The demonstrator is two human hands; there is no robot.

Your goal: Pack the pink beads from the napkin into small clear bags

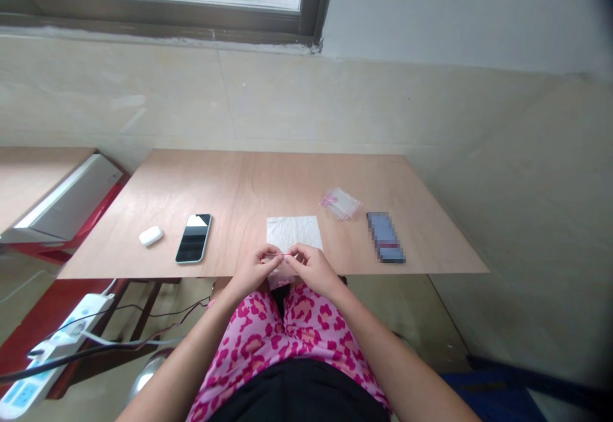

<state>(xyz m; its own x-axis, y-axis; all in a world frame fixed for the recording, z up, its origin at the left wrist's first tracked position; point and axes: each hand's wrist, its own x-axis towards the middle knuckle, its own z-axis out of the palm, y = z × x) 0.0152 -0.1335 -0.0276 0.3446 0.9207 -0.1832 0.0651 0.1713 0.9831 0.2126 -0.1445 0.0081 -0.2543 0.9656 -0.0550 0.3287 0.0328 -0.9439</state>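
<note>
Both hands meet at the table's front edge, pinching a small clear zip bag (281,275) by its pink top strip. My left hand (258,267) is closed on the strip's left side, thumb and forefinger together. On the right side of the strip, my right hand (310,269) grips in the same way, its fingertips close to the left ones. The bag hangs down over the edge, and whether anything is inside I cannot tell. Just beyond the fingers a white square sheet (293,232) lies flat, looking like tissue or thin paper.
Several clear bags with pink strips (341,203) lie in a pile at the right. Further right is a pixelated phone-like object (385,238). A phone (194,239) and a white earbud case (151,236) rest on the left. A power strip (57,352) with cables sits below left.
</note>
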